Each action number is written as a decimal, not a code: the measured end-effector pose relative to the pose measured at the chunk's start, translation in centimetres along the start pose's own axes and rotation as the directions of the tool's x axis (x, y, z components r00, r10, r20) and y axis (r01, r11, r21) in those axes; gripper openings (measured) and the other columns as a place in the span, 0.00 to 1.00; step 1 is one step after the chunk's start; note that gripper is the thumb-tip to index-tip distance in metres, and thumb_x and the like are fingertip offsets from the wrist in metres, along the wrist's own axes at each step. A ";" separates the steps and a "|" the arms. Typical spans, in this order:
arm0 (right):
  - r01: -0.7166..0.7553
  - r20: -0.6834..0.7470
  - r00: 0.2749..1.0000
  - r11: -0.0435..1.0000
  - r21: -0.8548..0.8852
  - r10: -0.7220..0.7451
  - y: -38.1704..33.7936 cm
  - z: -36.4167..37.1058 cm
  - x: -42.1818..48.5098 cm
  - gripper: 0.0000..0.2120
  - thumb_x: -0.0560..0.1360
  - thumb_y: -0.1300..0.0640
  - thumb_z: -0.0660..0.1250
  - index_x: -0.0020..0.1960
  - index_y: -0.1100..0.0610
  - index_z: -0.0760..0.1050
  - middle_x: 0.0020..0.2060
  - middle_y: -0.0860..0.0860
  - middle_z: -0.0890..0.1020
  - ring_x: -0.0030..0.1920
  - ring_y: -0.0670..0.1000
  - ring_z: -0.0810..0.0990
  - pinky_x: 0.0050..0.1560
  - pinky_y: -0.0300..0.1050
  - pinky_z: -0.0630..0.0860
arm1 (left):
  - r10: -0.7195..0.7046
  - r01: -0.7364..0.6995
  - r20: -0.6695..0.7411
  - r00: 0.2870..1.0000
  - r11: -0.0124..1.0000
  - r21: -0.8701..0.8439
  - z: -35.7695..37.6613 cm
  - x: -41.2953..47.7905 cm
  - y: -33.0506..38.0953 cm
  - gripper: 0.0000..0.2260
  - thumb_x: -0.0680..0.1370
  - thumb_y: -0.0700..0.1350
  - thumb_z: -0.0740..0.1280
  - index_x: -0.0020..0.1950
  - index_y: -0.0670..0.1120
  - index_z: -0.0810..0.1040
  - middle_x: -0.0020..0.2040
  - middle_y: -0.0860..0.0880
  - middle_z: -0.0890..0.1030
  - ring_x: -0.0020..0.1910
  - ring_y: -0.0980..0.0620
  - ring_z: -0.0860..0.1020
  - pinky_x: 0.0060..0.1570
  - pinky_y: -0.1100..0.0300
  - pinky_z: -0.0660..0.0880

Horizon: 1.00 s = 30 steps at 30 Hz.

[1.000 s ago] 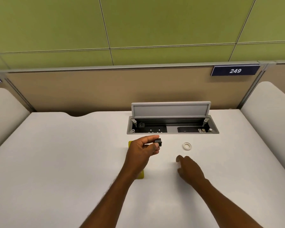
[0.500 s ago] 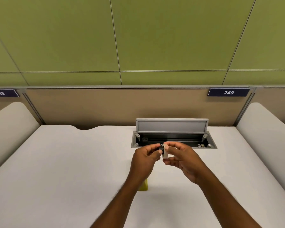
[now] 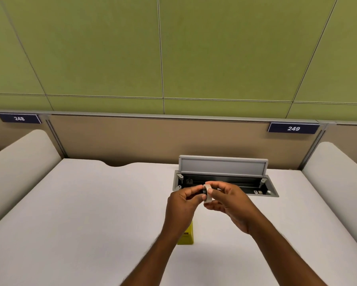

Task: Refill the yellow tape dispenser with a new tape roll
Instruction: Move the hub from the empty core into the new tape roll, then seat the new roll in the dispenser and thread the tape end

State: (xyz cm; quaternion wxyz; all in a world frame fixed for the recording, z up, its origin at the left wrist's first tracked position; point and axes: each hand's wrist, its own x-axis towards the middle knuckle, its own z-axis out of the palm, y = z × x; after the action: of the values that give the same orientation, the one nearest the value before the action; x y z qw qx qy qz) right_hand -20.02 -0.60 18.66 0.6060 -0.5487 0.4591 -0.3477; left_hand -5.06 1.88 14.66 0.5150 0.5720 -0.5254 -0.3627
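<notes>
Right hand [image 3: 230,205] pinches a small white tape roll [image 3: 207,194] edge-on; left hand [image 3: 182,205] pinches a small black plastic core [image 3: 204,191] against the roll's left face. Both are raised above the yellow plastic tape dispenser [image 3: 187,236], which sits on the white desk [image 3: 80,213] beneath the left wrist. Open grey cable box [image 3: 223,174] lies beyond the dispenser.

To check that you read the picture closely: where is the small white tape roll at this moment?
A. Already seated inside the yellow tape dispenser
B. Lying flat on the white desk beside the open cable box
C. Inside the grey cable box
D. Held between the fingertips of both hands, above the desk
D: the small white tape roll is pinched between the left hand and the right hand, while the yellow tape dispenser stands on the desk below.
</notes>
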 end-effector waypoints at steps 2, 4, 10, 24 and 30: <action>-0.012 -0.014 1.000 0.999 -0.034 0.012 0.2 0.8 0.1 0.11 0.78 0.54 0.64 0.58 0.54 0.78 0.50 0.54 0.84 0.50 0.53 0.84 0.54 0.49 0.81 | 0.000 0.001 -0.034 0.999 1.000 0.013 -0.3 -0.2 -0.4 0.10 0.74 0.46 0.71 0.52 0.60 0.81 0.41 0.69 0.81 0.48 0.67 0.79 0.46 0.68 0.76; -0.016 -0.033 0.999 0.997 -0.075 0.013 0.4 1.6 0.2 0.10 0.78 0.53 0.63 0.54 0.54 0.80 0.48 0.54 0.85 0.49 0.53 0.84 0.54 0.49 0.81 | 0.001 0.001 -0.058 0.998 1.000 0.027 -0.4 -0.4 -0.7 0.13 0.74 0.46 0.71 0.58 0.56 0.79 0.45 0.66 0.82 0.48 0.68 0.79 0.48 0.68 0.77; -0.076 -0.248 0.969 0.958 -0.276 0.005 2.9 4.4 2.2 0.08 0.75 0.55 0.64 0.42 0.52 0.81 0.38 0.52 0.85 0.41 0.51 0.84 0.45 0.47 0.83 | -0.032 0.041 -0.101 0.994 0.995 0.088 -0.3 -0.6 -3.1 0.24 0.75 0.48 0.69 0.70 0.54 0.68 0.53 0.56 0.82 0.49 0.61 0.80 0.46 0.74 0.74; -0.283 -0.428 0.902 0.833 -0.476 0.062 10.8 6.4 9.7 0.10 0.73 0.58 0.64 0.39 0.63 0.80 0.38 0.59 0.83 0.39 0.58 0.82 0.39 0.50 0.79 | -0.219 0.179 0.099 0.971 0.933 0.313 -0.7 0.5 -13.5 0.45 0.66 0.61 0.74 0.74 0.53 0.51 0.75 0.52 0.60 0.72 0.50 0.62 0.67 0.55 0.64; -0.298 -0.444 0.895 0.791 -0.535 0.037 12.9 7.5 12.0 0.12 0.74 0.57 0.64 0.38 0.64 0.80 0.35 0.60 0.83 0.31 0.51 0.75 0.33 0.42 0.72 | -0.148 0.083 0.153 0.977 0.926 0.369 -0.1 1.1 -18.8 0.51 0.59 0.78 0.61 0.73 0.60 0.40 0.78 0.53 0.51 0.76 0.51 0.52 0.74 0.49 0.55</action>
State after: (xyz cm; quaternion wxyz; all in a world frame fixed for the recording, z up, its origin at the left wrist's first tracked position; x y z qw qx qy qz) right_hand -10.01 -7.08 3.73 0.3237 -0.5797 0.7087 -0.2387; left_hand -0.48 -0.76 -3.41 0.3299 0.6522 -0.5922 -0.3393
